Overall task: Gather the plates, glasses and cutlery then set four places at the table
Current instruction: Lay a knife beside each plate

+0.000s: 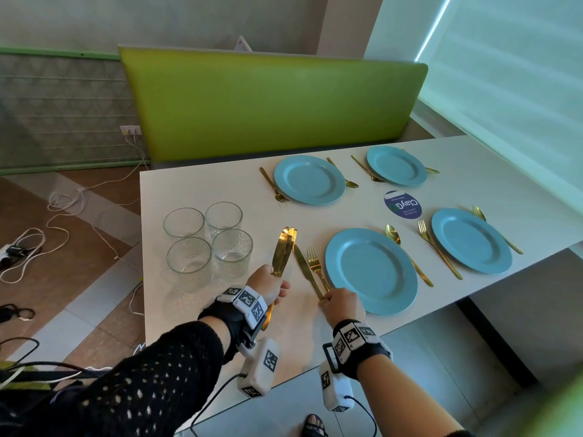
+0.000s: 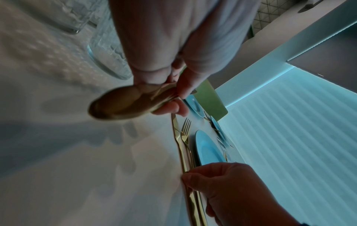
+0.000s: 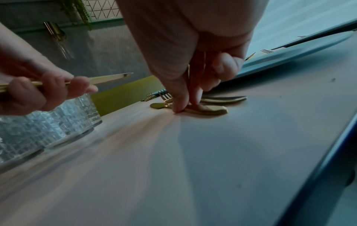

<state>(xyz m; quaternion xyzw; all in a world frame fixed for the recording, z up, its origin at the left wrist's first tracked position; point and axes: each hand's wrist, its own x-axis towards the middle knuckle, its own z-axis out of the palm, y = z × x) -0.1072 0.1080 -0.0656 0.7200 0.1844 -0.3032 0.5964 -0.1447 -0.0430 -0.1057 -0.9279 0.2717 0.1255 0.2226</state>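
Several blue plates lie on the white table [image 1: 202, 190], each with a gold fork and spoon beside it. My left hand [image 1: 277, 282] grips a bundle of three gold knives [image 1: 285, 247], blades pointing away, above the table just right of the glasses. My right hand [image 1: 325, 299] pinches the handle end of a single gold knife [image 1: 303, 266] that lies flat beside the fork [image 1: 315, 266], left of the near plate [image 1: 370, 271]. In the right wrist view, my fingertips [image 3: 178, 109] press on that knife's handle [image 3: 210, 110]. In the left wrist view, the bundle's handle ends [image 2: 119, 107] stick out of my left hand [image 2: 173, 97].
Several clear glasses [image 1: 208, 241] stand grouped at the table's left end, close to my left hand. A round blue sticker [image 1: 403, 205] sits between the plates. A green bench back [image 1: 271, 102] lies beyond the table. Cables [image 1: 63, 200] trail on the floor at left.
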